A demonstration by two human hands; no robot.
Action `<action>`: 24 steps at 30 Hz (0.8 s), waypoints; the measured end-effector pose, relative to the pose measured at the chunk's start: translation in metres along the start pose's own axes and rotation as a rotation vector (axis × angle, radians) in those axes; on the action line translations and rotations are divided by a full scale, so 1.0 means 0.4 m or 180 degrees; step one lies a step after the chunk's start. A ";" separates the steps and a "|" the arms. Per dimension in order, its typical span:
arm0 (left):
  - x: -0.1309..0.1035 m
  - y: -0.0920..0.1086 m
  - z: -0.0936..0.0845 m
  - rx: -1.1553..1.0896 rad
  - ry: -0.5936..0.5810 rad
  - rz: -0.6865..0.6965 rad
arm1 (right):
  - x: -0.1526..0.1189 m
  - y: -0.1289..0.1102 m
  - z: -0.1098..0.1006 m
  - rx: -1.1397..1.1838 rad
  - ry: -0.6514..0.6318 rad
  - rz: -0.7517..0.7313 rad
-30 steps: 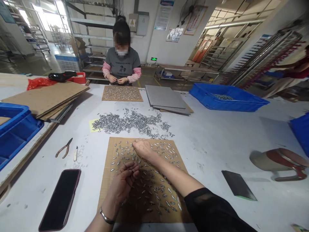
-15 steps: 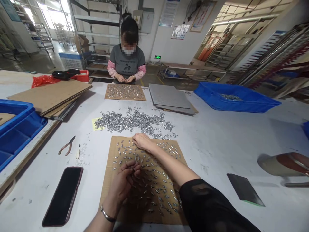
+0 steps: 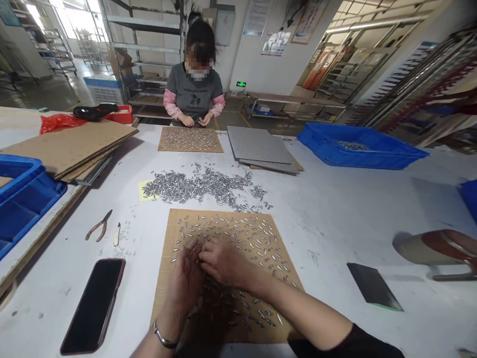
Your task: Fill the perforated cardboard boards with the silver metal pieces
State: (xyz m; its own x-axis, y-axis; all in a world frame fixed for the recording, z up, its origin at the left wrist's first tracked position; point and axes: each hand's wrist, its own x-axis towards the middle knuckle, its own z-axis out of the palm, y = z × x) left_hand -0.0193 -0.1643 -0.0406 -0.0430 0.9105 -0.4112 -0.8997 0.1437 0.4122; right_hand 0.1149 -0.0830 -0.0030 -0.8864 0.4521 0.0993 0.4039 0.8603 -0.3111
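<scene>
My left hand point(image 3: 185, 276), with a metal bracelet at its wrist, is turned palm up with its fingers curled; what lies in it is too small to make out. Fingertips of my right hand point(image 3: 225, 261) are pinched together and meet the left fingers, hiding whatever is between them. Both hands are over a brown cardboard sheet point(image 3: 164, 293), on which many small, pointed silvery metal pieces point(image 3: 257, 243) lie spaced out. Just beyond the sheet is a loose heap of the same pieces point(image 3: 208, 185), partly on a yellow paper point(image 3: 144, 192).
Left of the sheet lie pliers point(image 3: 98, 227), a small white-handled knife point(image 3: 117, 235) and a phone point(image 3: 93, 306). A dark flat plate point(image 3: 373, 286) and a mug point(image 3: 428, 248) are at right. Across the table, a co-worker point(image 3: 194, 89) handles another covered sheet point(image 3: 190, 139). A blue tray point(image 3: 357, 158) stands behind.
My right hand has come back from the sheet's far edge to my left hand, and their fingers now meet. The co-worker's hands have moved apart.
</scene>
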 end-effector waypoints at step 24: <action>0.009 0.072 0.019 -0.0231 0.0795 0.0604 | 0.259 0.191 0.054 0.0440 0.0258 0.1611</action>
State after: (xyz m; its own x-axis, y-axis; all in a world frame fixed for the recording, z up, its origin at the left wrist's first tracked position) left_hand -0.0420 -0.1538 -0.0239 -0.3101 0.7939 -0.5231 -0.8937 -0.0558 0.4452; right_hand 0.0492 0.0244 -0.0369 -0.5658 0.8242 -0.0244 0.7383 0.4932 -0.4602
